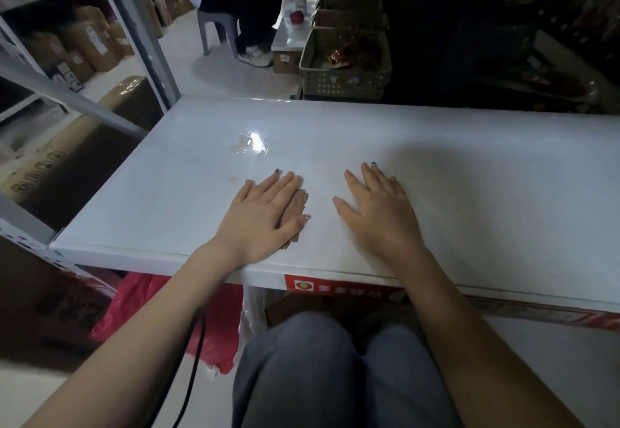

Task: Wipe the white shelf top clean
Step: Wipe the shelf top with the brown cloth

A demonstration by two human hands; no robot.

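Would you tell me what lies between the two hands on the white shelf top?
In the head view, the edge of a brown cloth peeks from under the left hand; then bare white shelf top reaches the right hand.

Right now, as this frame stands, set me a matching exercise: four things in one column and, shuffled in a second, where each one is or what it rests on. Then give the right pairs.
Column one:
1. left hand
2. right hand
3. wet patch
4. green basket

Column two:
A. on the floor beyond the far edge of the white shelf top
B. flat on the bare shelf top
C. flat on the brown cloth
D. glinting on the shelf top, ahead of the left hand

Pairs: 1-C, 2-B, 3-D, 4-A
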